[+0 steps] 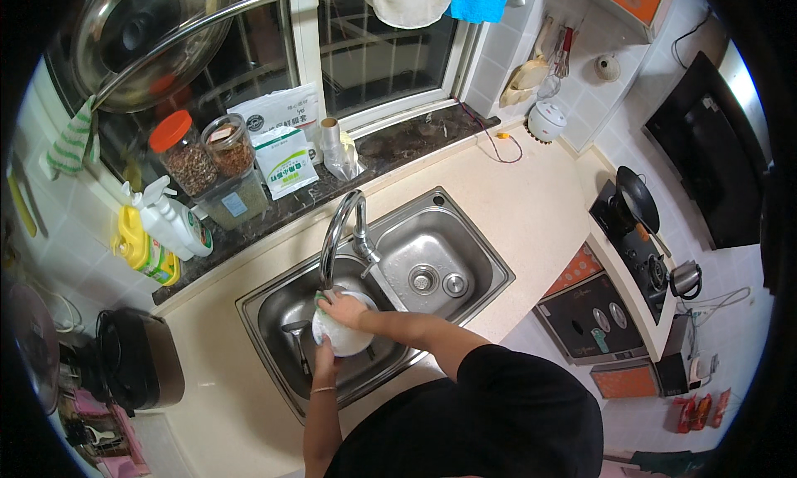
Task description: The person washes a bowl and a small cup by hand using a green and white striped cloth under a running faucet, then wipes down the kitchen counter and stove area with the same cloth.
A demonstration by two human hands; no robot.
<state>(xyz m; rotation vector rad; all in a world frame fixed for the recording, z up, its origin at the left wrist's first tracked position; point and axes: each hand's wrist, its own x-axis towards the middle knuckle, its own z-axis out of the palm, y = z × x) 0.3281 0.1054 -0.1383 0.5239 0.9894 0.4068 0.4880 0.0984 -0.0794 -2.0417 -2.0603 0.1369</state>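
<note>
Over the left basin (272,319) of the steel double sink, my left hand (325,355) grips the near left edge of a round white dish (345,342). Whether it is a plate or a shallow bowl, I cannot tell. My right hand (341,310) presses a green scrubbing cloth or sponge (319,297) against the dish's far side; most of that pad is hidden under the fingers. Just beyond it, the curved chrome faucet (330,241) ends close to the right fingertips. A long-handled metal utensil (298,336) lies in the basin, left of the dish.
The right basin (429,248) holds a round strainer (455,284) beside its drain. Jars (190,160), packets (286,164) and spray bottles (180,220) line the dark windowsill. A black appliance (140,360) stands at left. A wok (636,198) sits on the hob at right.
</note>
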